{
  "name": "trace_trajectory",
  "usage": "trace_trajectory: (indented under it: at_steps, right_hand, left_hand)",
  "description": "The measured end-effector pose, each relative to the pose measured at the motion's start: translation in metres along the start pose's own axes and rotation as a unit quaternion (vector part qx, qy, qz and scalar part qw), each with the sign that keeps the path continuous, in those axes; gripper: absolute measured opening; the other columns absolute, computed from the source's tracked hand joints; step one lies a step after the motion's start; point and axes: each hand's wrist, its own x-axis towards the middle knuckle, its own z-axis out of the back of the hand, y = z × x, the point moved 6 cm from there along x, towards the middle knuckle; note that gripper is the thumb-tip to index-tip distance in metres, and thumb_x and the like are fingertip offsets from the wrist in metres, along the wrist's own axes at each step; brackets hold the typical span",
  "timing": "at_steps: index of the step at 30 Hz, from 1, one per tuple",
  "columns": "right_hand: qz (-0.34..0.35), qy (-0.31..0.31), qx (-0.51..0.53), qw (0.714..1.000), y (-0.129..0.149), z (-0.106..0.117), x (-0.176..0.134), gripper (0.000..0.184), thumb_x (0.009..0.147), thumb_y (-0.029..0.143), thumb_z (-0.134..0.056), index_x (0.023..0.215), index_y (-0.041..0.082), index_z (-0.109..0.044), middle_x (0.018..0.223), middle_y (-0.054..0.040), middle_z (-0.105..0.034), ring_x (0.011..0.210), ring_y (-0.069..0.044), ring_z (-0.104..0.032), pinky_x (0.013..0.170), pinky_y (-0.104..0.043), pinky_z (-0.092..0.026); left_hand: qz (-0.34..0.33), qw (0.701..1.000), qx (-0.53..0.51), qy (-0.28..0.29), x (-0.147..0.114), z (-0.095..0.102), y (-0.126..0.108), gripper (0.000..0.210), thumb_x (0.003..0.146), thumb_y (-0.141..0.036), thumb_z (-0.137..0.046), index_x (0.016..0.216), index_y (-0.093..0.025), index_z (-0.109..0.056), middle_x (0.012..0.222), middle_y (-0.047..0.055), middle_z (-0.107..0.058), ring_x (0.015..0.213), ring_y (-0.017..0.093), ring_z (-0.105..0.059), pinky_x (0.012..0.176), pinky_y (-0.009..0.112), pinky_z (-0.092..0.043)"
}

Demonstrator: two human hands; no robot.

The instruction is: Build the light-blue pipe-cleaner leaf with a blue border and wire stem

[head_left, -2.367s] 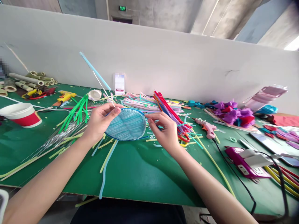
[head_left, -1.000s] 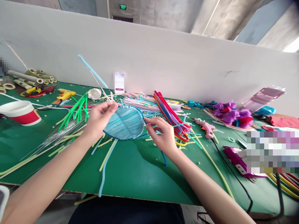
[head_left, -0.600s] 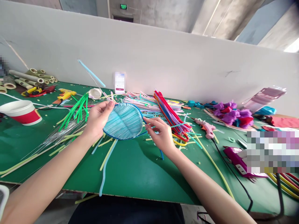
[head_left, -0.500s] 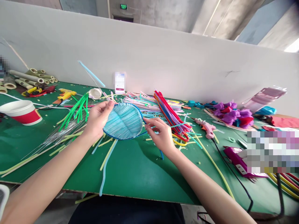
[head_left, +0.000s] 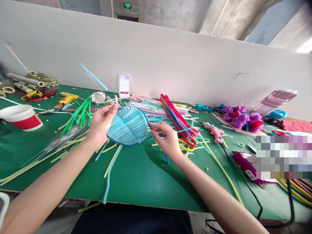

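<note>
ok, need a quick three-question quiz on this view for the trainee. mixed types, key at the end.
1. Multiple choice: what colour runs along the rim of the leaf-shaped piece?
a) red
b) dark blue
c) yellow

2. True or false: the red-and-white paper cup stands further left than the left hand.

3. Short answer: which of the person's hands is nearer the pink glue gun?

Key:
1. b, dark blue.
2. True.
3. The right hand.
</note>
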Motion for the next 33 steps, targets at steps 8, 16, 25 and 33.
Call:
trace_trajectory:
  at_steps: [8,16,25,33]
  right_hand:
    - [-0.013,-0.001,-0.008,1.000,-0.002,0.000,0.002,0.024,0.089,0.024,-0.060,0.106,0.022,-0.078,0.097,-0.0065,-0.075,0.081,-0.016,-0.069,0.066,-0.026,-0.057]
    - [-0.058,0.019,0.051,0.997,-0.012,-0.004,0.001,0.025,0.087,0.029,-0.063,0.105,0.020,-0.078,0.093,-0.0059,-0.074,0.078,-0.015,-0.067,0.068,-0.026,-0.054]
    - [-0.107,0.031,0.153,0.982,-0.012,-0.006,0.002,0.027,0.082,0.032,-0.067,0.104,0.018,-0.074,0.083,-0.0022,-0.064,0.075,-0.015,-0.060,0.065,-0.026,-0.051]
    - [-0.134,0.038,0.210,0.968,-0.016,-0.014,0.004,0.029,0.079,0.034,-0.068,0.104,0.019,-0.074,0.078,-0.0005,-0.057,0.070,-0.014,-0.055,0.061,-0.026,-0.049]
  left_hand:
    - [-0.002,0.999,-0.007,-0.031,0.000,0.002,-0.001,0.035,0.075,-0.058,-0.077,0.078,-0.023,-0.075,0.071,-0.001,-0.061,0.069,0.015,-0.054,0.068,0.029,-0.046]
    - [-0.001,0.999,-0.022,-0.049,-0.001,0.001,-0.001,0.035,0.076,-0.056,-0.077,0.081,-0.021,-0.077,0.072,0.000,-0.063,0.073,0.016,-0.056,0.074,0.030,-0.046]
    - [-0.001,0.998,-0.033,-0.051,0.000,0.001,-0.001,0.033,0.075,-0.053,-0.079,0.078,-0.020,-0.076,0.072,0.001,-0.065,0.075,0.018,-0.059,0.076,0.032,-0.048]
    - [-0.001,0.999,-0.022,-0.047,0.001,0.002,0.000,0.038,0.073,-0.058,-0.079,0.077,-0.021,-0.074,0.070,0.000,-0.063,0.075,0.018,-0.059,0.075,0.030,-0.049]
